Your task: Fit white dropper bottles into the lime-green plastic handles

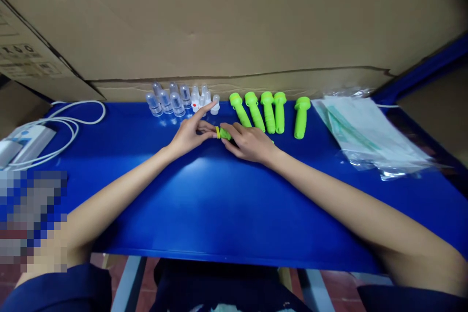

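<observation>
Between my hands lies a lime-green ribbed flashlight-shaped piece (224,133) with a yellow band at its left end. My right hand (253,143) is closed around its body, covering much of it. My left hand (189,134) pinches the yellow-banded end with the thumb and fingers, while its index finger sticks out up and to the right. Just beyond my left hand stand several small white bulb-like parts with clear tips (215,105). Several similar green flashlights (280,113) lie in a row behind and to the right of my right hand.
Several clear plastic capsules (177,105) stand at the back left of the blue table (204,214). Clear plastic bags (369,129) lie at the right. A white cable (75,129) and white box (34,140) sit at the left. Cardboard (226,19) walls the back.
</observation>
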`<action>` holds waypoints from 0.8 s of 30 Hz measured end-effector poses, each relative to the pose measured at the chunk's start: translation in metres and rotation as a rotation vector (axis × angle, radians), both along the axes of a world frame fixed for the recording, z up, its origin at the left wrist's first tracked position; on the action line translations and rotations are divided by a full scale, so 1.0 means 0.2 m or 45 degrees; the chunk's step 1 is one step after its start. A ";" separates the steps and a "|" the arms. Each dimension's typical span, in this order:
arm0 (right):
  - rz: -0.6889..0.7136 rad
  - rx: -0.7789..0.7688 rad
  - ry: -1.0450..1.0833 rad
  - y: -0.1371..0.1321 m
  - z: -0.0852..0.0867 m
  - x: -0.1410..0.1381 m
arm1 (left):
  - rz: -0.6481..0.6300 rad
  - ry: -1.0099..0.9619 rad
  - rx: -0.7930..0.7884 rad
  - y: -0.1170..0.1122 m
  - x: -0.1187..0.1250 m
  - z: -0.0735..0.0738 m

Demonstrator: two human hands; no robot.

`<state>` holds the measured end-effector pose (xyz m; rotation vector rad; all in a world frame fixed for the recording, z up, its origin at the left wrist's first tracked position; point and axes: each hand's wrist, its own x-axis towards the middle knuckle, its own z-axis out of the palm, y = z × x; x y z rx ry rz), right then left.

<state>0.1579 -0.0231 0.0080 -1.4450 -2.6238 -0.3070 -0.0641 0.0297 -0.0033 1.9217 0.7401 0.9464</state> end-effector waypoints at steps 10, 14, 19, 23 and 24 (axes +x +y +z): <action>-0.059 0.014 0.038 0.00 0.01 -0.02 | -0.119 0.053 0.039 0.09 0.00 0.03; -0.092 0.043 0.035 0.01 0.01 -0.02 | -0.129 -0.009 0.063 0.12 0.01 0.01; -0.082 0.057 0.051 0.01 0.00 -0.02 | -0.081 -0.086 0.087 0.10 0.02 -0.04; -0.071 0.077 0.053 0.00 0.01 -0.01 | 0.030 -0.042 0.195 0.05 0.01 -0.01; -0.064 0.085 0.059 0.00 0.00 0.00 | 0.053 -0.021 0.234 0.03 0.01 0.00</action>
